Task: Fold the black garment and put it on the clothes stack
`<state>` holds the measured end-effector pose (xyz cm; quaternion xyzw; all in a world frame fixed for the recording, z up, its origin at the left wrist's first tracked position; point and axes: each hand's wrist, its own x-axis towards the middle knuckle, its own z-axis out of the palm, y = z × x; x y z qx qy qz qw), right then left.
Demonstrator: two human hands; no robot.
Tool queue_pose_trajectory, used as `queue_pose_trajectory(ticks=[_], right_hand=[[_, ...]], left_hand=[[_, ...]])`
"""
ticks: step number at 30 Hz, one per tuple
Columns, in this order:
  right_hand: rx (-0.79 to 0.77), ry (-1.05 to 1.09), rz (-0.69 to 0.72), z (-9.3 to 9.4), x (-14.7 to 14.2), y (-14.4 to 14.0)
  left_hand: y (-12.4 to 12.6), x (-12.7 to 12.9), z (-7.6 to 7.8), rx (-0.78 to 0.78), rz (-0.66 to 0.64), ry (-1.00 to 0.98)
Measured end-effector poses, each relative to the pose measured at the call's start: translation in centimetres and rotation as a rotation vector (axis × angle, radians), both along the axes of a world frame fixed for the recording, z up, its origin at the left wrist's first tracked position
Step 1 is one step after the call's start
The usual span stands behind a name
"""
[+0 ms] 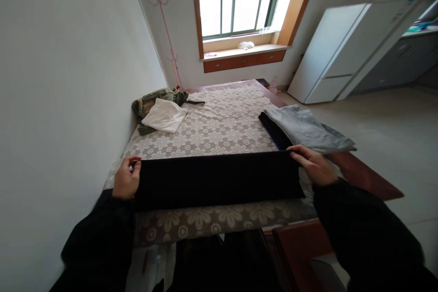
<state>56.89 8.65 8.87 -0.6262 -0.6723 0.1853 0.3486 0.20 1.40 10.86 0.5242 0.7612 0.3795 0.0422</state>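
Fingers (134, 162) of your left hand (126, 181) pinch the black cloth (219, 178) at its left end; right hand (313, 164) grips its right end. Cloth lies folded on the tabletop (226, 123), long axis left-to-right, both hands equally near.

A long black cloth garment (219, 178), folded into a flat, smooth-edged band, lies crosswise on the flower-patterned lace cover at the near edge of the worktop.
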Motion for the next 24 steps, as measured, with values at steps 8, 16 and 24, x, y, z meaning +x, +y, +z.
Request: queue_pose_trajectory(ticks=[8,16,24], right_hand=[[-0.067,-0.366,-0.074,-6.2,-3.4,3.2],[-0.215,-0.518,-0.093,-5.2,-3.8,3.0],[-0.254,-0.5,-0.122,-5.4,-3.3,3.0]], left_hand=[[3.2,-0.6,-5.4,-0.209,-0.07,0.267],[2.6,-1.0,-6.6,-0.183,-0.047,0.346],[2.4,-0.6,-5.9,-0.199,-0.005,0.233]])
